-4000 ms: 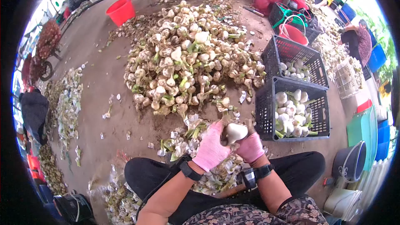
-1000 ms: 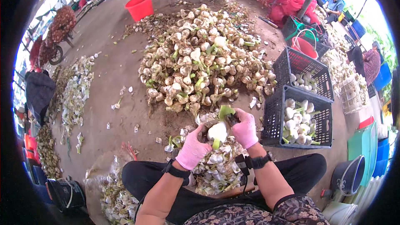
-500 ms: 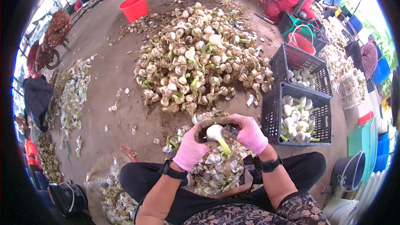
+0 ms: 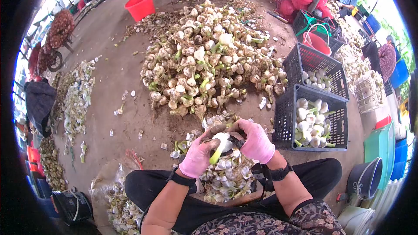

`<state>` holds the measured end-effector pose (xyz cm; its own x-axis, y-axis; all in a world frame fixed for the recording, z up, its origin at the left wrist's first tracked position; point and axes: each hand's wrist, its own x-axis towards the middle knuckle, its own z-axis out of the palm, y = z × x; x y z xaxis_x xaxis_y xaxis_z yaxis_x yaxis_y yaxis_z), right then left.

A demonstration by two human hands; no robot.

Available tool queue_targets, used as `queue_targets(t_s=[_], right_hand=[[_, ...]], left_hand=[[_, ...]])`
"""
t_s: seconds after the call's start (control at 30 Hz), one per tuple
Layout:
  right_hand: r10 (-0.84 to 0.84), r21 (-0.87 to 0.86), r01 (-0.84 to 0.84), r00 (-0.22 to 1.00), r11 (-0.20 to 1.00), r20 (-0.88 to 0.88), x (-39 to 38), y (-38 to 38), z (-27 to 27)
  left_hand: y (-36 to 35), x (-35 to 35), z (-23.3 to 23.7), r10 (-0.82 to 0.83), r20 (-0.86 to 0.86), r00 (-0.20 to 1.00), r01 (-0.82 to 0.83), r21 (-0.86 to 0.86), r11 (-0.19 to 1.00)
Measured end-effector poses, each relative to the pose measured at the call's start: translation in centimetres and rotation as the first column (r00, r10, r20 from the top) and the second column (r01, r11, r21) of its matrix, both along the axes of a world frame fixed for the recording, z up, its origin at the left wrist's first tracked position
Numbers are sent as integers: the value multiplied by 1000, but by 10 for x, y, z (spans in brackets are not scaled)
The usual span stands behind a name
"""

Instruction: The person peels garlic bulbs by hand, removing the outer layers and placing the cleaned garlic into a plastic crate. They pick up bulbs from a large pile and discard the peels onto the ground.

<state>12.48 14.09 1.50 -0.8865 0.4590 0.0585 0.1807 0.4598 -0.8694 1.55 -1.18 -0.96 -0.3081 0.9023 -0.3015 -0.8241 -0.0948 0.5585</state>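
Observation:
A white garlic bulb (image 4: 223,140) with a green stem sits between my two hands, above a heap of peeled skins (image 4: 228,176). My left hand (image 4: 198,154), in a pink glove with dirty fingertips, is closed around the bulb, and the stem points down toward me. My right hand (image 4: 256,141), gloved alike, is curled at the bulb's right side. Something dark shows by its fingers, too hidden to name. Ahead lies a big pile of untrimmed garlic (image 4: 209,65). To the right, a black crate (image 4: 283,128) holds cleaned bulbs.
Another black crate (image 4: 337,72) with bulbs stands behind the first, near a red bucket (image 4: 317,43). A red tub (image 4: 140,8) is beyond the pile. Dark buckets (image 4: 365,178) stand at right. Skins lie at left. Two people sit at far right.
The bulb has turned in my hands: its stem pointed down to the right and now points down to the left. My right hand has shifted slightly left.

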Motion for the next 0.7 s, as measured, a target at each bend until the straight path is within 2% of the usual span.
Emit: queue_targets(t_s=[0.03,0.07,0.1,0.17,0.27,0.3,0.37,0.4,0.43,0.5,0.53,0.57,0.6,0.63,0.67,0.7], right_hand=[[-5,25,5,1000,1000,-4,-3,3,-3],[-10,51,11,1000,999,-9,-7,7,-8],[-49,30,48,998,998,44,-13,13,-19],[-120,237,68,970,969,212,-17,32,-76],[-114,246,69,978,967,174,-1,37,-108],[-102,241,56,978,969,184,-1,32,-103],[-69,21,70,997,997,-40,3,20,-75],[-72,-343,67,997,937,-3,5,18,-67],[-73,-346,67,997,936,-3,6,15,-63],[9,-570,-67,994,819,-105,7,10,-54],[81,-483,-133,989,866,-126,6,8,-43],[110,-458,-109,994,882,-26,5,1,-29],[102,-483,-109,994,869,-42,2,-1,-37],[95,-511,-110,994,852,-56,1,-4,-44],[94,-517,-108,994,849,-53,2,-2,-46],[134,-310,-124,991,943,10,2,3,-46]], left_hand=[[1,0,2,-3,-30,1000,4,30,1000],[-5,1,-4,-29,-41,999,28,-42,999],[-6,2,-5,-30,-41,999,28,-41,999],[-6,2,-6,-66,-63,996,63,-57,996],[-1,-4,1,-49,-143,989,40,-68,997],[-1,0,1,-18,-188,982,3,-78,997],[3,-1,-1,-5,-231,973,-14,-83,996],[6,-1,-1,-20,-426,905,-36,-124,992],[8,0,-1,-45,-601,798,-66,-161,985],[15,-2,-19,-10,-618,786,-113,-160,981],[15,-3,-29,-135,-735,665,-142,-302,943],[16,-3,-38,-275,-805,525,-194,-428,883],[19,2,-28,-308,-875,374,-281,-423,861],[21,4,-19,-313,-871,378,-277,-429,860],[23,5,-12,-399,-879,261,-285,-465,838],[25,5,-9,-478,-867,138,-298,-497,815]])
